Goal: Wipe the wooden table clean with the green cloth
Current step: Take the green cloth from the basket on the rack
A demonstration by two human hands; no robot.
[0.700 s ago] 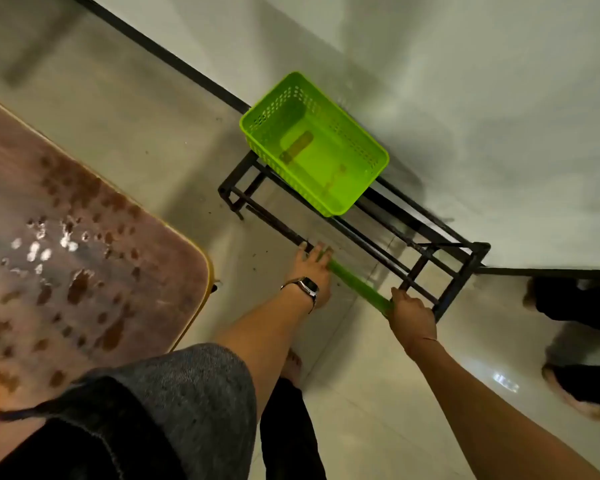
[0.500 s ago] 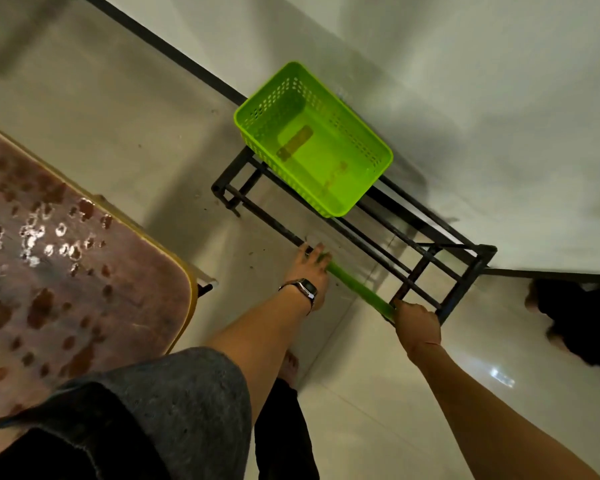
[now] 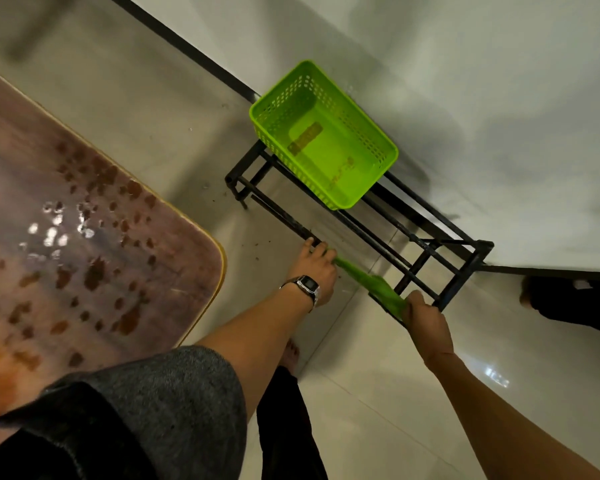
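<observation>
The green cloth [image 3: 368, 280] is stretched into a tight band between my two hands, over the front rail of a black metal rack. My left hand [image 3: 314, 268], with a wristwatch, grips its left end. My right hand [image 3: 425, 318] is closed on its right end. The wooden table [image 3: 84, 237] fills the left of the view, its rounded corner nearest my left arm. Its top is wet and dotted with several brown stains.
A black metal rack [image 3: 413, 244] stands against the white wall with a bright green plastic basket [image 3: 323, 136] on its left part. The tiled floor carries small crumbs near the rack. Another person's dark-clad feet [image 3: 568, 303] are at the right edge.
Both hands stay on the cloth, which now bunches wider near my right hand. The view has shifted, so the table takes up more of the left side.
</observation>
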